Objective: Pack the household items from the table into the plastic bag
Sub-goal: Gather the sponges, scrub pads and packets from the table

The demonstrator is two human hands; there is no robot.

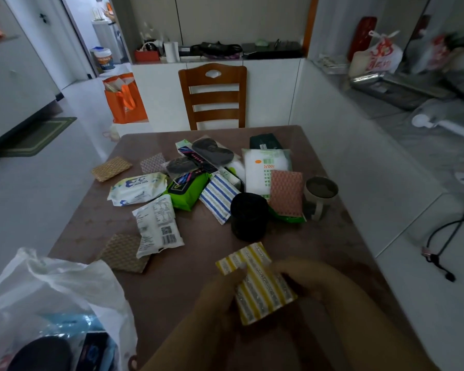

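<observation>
While both hands, left hand and right hand, grip yellow sponge, swing left-down into bag; clear rim first.

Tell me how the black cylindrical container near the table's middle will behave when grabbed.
The black container stands upright, so it probably rolls if tipped. Its matte dark wall looks grippable, not slippery. Weight is unclear; contents are hidden.
</observation>
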